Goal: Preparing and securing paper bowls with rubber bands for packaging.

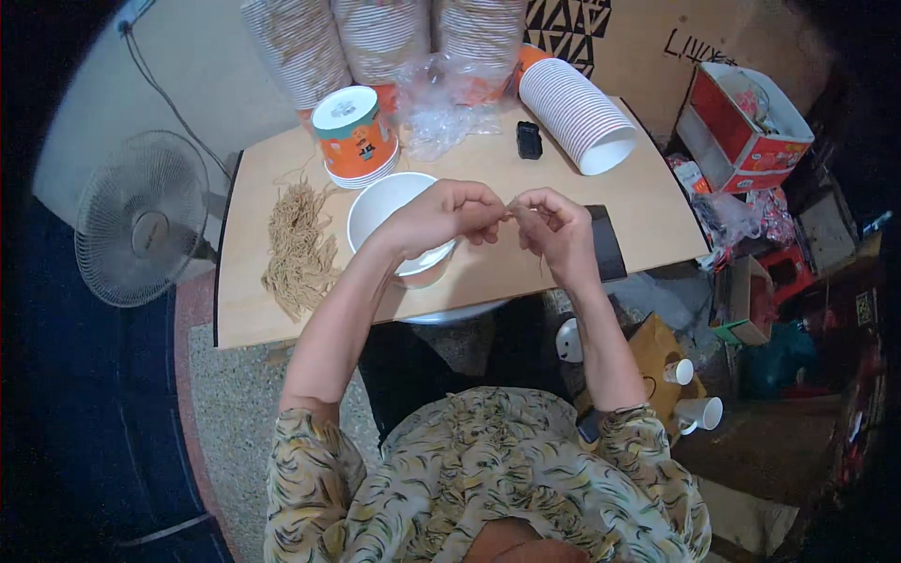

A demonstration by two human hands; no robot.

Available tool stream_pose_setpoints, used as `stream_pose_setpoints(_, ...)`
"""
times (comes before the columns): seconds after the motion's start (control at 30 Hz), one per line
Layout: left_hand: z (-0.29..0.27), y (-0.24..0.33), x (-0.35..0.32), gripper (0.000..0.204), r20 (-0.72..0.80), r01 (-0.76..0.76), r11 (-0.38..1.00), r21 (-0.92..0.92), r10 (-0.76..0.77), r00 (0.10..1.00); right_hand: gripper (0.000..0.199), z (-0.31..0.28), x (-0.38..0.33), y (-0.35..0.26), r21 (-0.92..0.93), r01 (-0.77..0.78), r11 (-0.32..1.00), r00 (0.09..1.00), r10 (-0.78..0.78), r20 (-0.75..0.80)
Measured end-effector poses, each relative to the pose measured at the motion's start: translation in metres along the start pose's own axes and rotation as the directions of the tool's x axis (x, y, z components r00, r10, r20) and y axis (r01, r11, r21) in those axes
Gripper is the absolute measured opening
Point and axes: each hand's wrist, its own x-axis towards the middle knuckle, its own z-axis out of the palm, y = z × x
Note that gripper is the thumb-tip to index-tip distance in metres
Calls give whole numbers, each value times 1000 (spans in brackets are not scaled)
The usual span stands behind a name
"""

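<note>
My left hand (457, 214) and my right hand (561, 233) meet above the front of the table, thumbs and fingertips pinched close together. Between them is a short bit of thin tan string (510, 210), mostly hidden by the fingers. Under my left wrist stands a white paper tub (375, 205), its mouth up and partly covered by that hand. To its left lies a loose heap of tan strings (298, 246). Behind the tub, an orange and white tub (357, 139) sits upside down on several stacked rims.
A long stack of white tubs (577, 113) lies on its side at the back right, near a small black object (529, 140). Crumpled clear plastic (446, 108) rests before tall tub stacks (385, 42). A dark flat panel (603, 246) lies right; a fan (145, 225) stands left.
</note>
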Motion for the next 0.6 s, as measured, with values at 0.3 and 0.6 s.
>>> stream_pose_setpoints(0.3,0,2,-9,18,-86,13,995,97,-4,996,9,-9,2,3,181,-38,983,998,30,49)
stream_pose_setpoints(0.6,-4,2,-21,20,-67,17,989,145,-7,998,10,-10,2,20,74,77,994,996,-80,29)
